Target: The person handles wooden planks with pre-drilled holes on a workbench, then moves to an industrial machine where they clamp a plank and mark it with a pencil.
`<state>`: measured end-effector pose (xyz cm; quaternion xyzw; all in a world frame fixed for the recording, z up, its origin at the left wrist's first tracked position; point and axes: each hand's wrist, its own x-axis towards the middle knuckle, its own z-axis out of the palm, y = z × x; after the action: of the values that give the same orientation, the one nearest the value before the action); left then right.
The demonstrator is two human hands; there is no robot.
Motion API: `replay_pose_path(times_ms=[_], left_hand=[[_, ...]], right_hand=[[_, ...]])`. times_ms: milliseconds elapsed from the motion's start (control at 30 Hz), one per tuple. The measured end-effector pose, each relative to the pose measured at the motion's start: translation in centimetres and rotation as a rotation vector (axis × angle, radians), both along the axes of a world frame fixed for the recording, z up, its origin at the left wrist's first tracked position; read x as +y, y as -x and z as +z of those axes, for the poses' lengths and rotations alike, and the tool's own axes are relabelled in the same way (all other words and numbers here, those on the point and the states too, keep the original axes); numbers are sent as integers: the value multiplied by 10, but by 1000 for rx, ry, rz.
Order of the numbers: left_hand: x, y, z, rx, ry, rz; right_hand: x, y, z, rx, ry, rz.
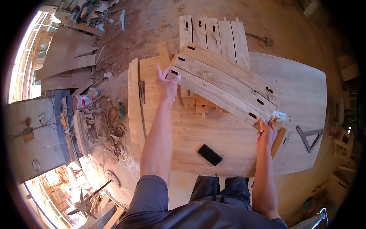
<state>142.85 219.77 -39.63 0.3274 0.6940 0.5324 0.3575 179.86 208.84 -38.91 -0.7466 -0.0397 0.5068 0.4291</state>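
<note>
Three wooden slats (225, 86) lie side by side at a slant, each with a dark slot near both ends. At their left end is my left hand (167, 84), its thumb on the nearest slat and some fingers stretched past the end. My right hand (268, 133) is closed at the right end of that same slat. A thin red pencil (273, 121) sticks out between its fingers. Beneath the slats, shorter wood pieces (200, 103) show in part. Behind them, several more slotted slats (221, 32) lie lengthwise, their near ends covered.
A large curved wooden panel (183, 149) forms the work surface. On it lie a black phone (209, 154), a triangular square (309, 138) and a small clear bag (280, 115). Tangled cables (114, 129), a green power tool (121, 110) and a bucket (80, 102) sit at the left.
</note>
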Motion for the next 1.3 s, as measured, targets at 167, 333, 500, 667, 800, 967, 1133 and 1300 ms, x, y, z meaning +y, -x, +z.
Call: replay_pose_path(times_ms=[167,333,500,667,800,967,1133,1300], left_hand=[[6,-12,16,56,36,-13],[13,-1,8,225,114,-37],[19,9,-1,403,142,-75],[25,5,1,378,194,-73],[27,8,-15,80,55,-94],[28,17,-6,200,179,-85],[31,-5,11,281,240,-85],[31,5,5,241,245,-91]], right_hand=[[0,-3,-2,5,-25,-10],[0,-2,-5,-36,-46,17],[1,3,-2,-55,-24,-2],[-2,4,-6,-37,-33,-41],[-7,-5,-21,-42,-40,-40],[-1,-2,-13,-128,-41,137],[-1,1,-10,-63,-113,25],[1,1,-10,-75,-86,45]])
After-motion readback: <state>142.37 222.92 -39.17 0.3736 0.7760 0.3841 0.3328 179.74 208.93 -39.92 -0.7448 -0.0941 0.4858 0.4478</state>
